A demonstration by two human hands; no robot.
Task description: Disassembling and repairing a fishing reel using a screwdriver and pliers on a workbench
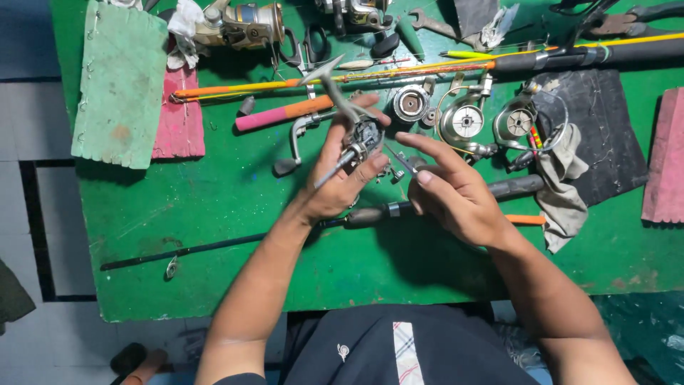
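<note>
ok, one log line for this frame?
left hand: holds fishing reel body | right hand: small tool at reel | under hands: rod on green table

Opened silver reel body (358, 139), tilted

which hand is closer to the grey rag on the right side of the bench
Right. The right hand lies just left of the grey rag, apart from it. The left hand is farther left, holding the reel body.
</note>
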